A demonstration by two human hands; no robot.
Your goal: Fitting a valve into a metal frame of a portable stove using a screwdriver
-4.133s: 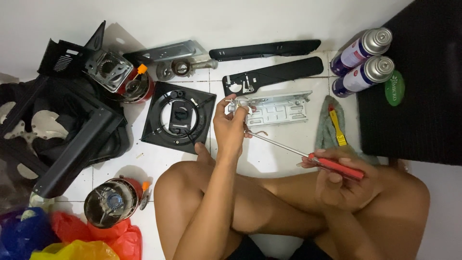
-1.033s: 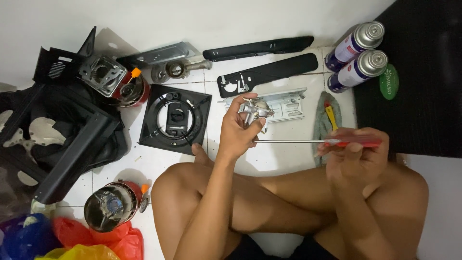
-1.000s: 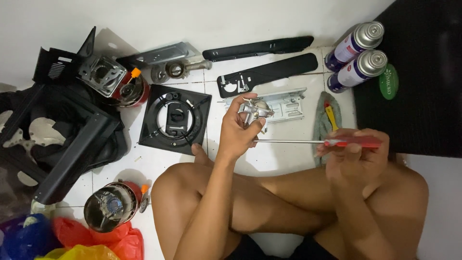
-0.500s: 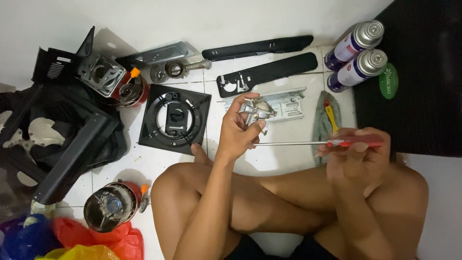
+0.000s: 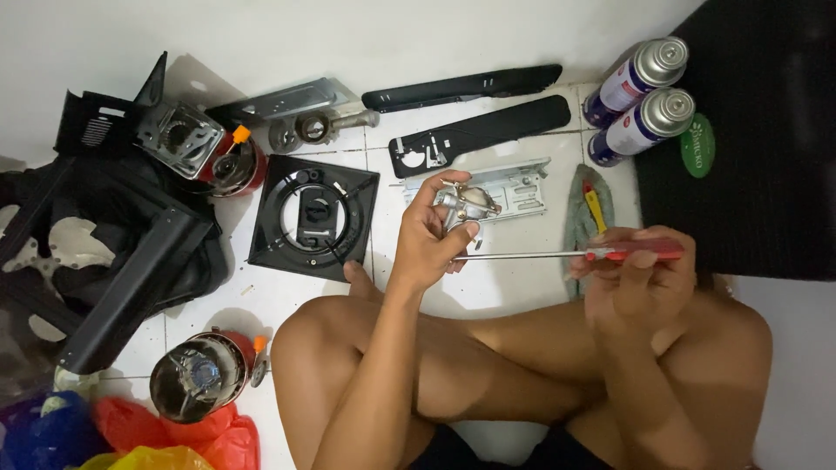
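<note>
Floor tiles (image 5: 488,300) are lying under scattered stove parts: a black square burner plate (image 5: 315,216) left of centre and two gas canisters (image 5: 640,100) far right. The left hand (image 5: 428,235) is gripping a small metal valve part (image 5: 464,204) between curled fingers and thumb. The right hand (image 5: 634,274) is clenching a red-handled screwdriver (image 5: 570,254), its tip reaching just beneath the part at the left thumb.

On the white tiled floor (image 5: 514,296) lie a square black burner plate (image 5: 313,218), two long black panels (image 5: 470,87), a grey metal bracket (image 5: 514,187) and two purple-and-white spray cans (image 5: 640,100). A red gas canister (image 5: 205,374) stands near coloured plastic bags (image 5: 165,439); a green cloth (image 5: 579,218) lies beside a black mat (image 5: 758,139).
</note>
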